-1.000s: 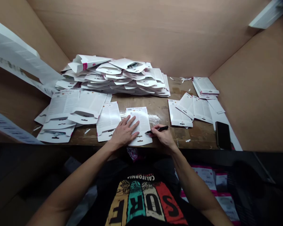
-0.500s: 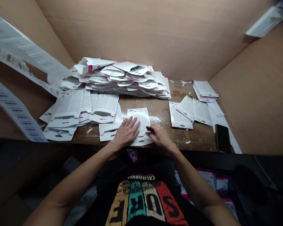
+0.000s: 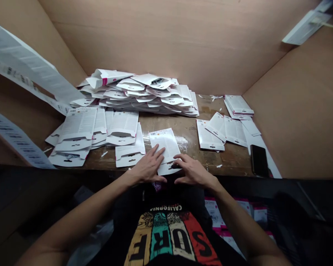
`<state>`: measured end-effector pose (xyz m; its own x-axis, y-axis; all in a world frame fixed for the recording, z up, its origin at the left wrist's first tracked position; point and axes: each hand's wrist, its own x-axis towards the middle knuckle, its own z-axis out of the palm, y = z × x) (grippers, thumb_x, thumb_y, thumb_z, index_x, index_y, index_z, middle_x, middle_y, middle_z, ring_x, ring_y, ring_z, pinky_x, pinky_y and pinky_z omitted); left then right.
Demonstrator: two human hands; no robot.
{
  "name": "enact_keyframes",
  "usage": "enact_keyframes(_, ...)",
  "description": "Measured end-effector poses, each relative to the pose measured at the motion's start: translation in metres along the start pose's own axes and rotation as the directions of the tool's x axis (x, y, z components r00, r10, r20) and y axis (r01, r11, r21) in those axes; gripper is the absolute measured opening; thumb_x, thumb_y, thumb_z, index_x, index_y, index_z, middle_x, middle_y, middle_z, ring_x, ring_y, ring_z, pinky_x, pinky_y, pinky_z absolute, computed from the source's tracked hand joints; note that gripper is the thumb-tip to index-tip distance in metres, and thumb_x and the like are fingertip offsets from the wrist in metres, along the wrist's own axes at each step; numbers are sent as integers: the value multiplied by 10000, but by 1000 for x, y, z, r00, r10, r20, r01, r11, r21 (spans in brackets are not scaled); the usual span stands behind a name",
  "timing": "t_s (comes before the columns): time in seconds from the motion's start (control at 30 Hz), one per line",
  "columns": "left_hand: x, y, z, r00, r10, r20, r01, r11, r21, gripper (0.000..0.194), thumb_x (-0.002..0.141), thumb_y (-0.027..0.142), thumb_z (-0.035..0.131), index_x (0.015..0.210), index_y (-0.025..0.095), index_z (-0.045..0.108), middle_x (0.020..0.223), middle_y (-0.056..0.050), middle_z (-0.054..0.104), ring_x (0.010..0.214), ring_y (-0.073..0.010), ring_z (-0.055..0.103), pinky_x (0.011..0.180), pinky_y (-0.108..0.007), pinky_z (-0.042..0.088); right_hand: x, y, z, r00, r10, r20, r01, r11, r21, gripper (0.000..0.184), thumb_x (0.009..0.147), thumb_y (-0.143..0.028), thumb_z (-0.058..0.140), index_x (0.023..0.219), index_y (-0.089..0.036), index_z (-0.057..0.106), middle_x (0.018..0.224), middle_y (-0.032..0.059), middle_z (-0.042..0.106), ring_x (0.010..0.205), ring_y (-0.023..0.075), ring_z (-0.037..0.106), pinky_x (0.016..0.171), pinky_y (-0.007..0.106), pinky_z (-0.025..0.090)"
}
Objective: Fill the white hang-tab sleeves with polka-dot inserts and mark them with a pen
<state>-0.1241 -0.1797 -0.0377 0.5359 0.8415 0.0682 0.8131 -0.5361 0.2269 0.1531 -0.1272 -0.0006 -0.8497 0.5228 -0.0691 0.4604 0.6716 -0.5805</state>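
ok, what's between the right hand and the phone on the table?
In the head view, brown tabletop with at least one small white scrap lies between the right hand and the phone.

Forearms (image 3: 86, 214) stretched forward, left hand (image 3: 147, 165) palm down (thumb (image 3: 161, 178) out wide), right hand (image 3: 196, 172) with fingers (image 3: 184, 158) bent

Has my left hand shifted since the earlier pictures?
Yes. The left hand has moved toward the person, its thumb now reaching past the front edge of the table.
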Motion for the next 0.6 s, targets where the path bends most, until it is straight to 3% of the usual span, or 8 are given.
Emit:
enact_keyframes(0.1, -3, 8, 3, 1000, 2, -6, -3, 1000, -14, 783, 766, 694, 843, 1213, 87, 634, 1647, -263, 426, 1617, -502, 186, 1308, -606, 292, 3, 12, 12, 998, 43, -43, -52, 970, -237, 506, 831, -317, 869, 1284, -241, 658, 1535, 130, 564, 1284, 329, 562, 898, 394, 565)
enact_keyframes(0.2, -1, 7, 8, 999, -11, -52, 7, 997, -71, 516, 929, 567, 730, 1194, 134, 633, 1606, -211, 502, 1629, -433, 217, 1296, -598, 338, 9, 21, 17, 996, 35, -84, -50, 983, -174, 344, 929, -331, 770, 1235, -230, 652, 1341, 113, 674, 1176, 278, 614, 928, 371, 546)
enact_keyframes(0.27, 1, 5, 11, 994, -40, -98, 30, 994, -101, 346, 1023, 463, 621, 1200, 166, 646, 1566, -161, 560, 1614, -383, 289, 1282, -590, 375, 15, 21, 19, 978, 130, -162, -151, 981, -124, 294, 978, -416, 725, 1184, -218, 655, 1216, 109, 695, 1070, 256, 656, 913, 352, 535)
enact_keyframes(0.33, 3, 4, 15, 988, -64, -143, 51, 994, -92, 280, 1068, 342, 541, 1264, 175, 652, 1520, -129, 607, 1585, -345, 359, 1281, -571, 392, 23, 17, 22, 921, 290, -259, -333, 933, -140, 337, 1002, -495, 687, 1167, -203, 652, 1194, 135, 679, 1036, 271, 678, 873, 350, 526)
enact_keyframes(0.43, 2, 8, 21, 982, -66, -178, 64, 998, -21, 342, 1083, 246, 479, 1381, 173, 631, 1520, -114, 606, 1585, -332, 361, 1292, -549, 385, 31, 7, 29, 800, 481, -359, -558, 817, -150, 407, 1025, -543, 629, 1204, -178, 627, 1200, 203, 669, 1080, 338, 692, 852, 382, 515)
enact_keyframes(0.53, -1, 16, 29, 981, -73, -181, 80, 996, 33, 381, 1072, 207, 473, 1423, 174, 618, 1570, -115, 566, 1610, -350, 309, 1284, -558, 393, 31, 1, 36, 749, 581, -317, -614, 789, -6, 370, 995, -531, 658, 1112, -180, 640, 1078, 201, 718, 1007, 359, 714, 835, 406, 517)
enact_keyframes(0.6, -2, 20, 31, 980, -64, -188, 71, 997, 34, 409, 1056, 167, 461, 1438, 176, 609, 1581, -121, 559, 1617, -349, 297, 1278, -571, 400, 32, -1, 39, 758, 599, -258, -571, 801, 181, 292, 931, -483, 721, 984, -204, 654, 951, 141, 733, 926, 337, 714, 805, 394, 524)
